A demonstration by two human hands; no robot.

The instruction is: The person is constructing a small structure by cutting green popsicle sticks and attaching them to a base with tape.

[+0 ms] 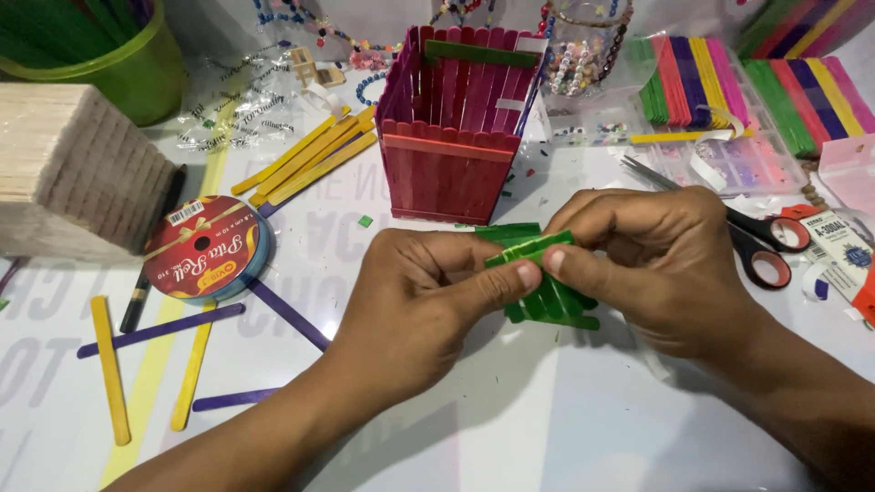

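Observation:
A small panel of green craft sticks [545, 293] is held over the white table between both hands. My left hand [428, 301] pinches its top edge with the thumb on a cross stick. My right hand [661, 264] grips the same panel from the right, thumb tip meeting the left thumb. Just behind stands a red box built of craft sticks [451, 169], open at the top, with a green stick lying across its far rim.
Left: a block of plain wooden sticks [73, 169], a ribbon spool [205, 248], loose yellow [305, 159] and purple sticks [159, 330], a green cup [118, 64]. Right: scissors [761, 241], coloured stick bundles [697, 82], a bead tray [729, 164], a bead jar [583, 50].

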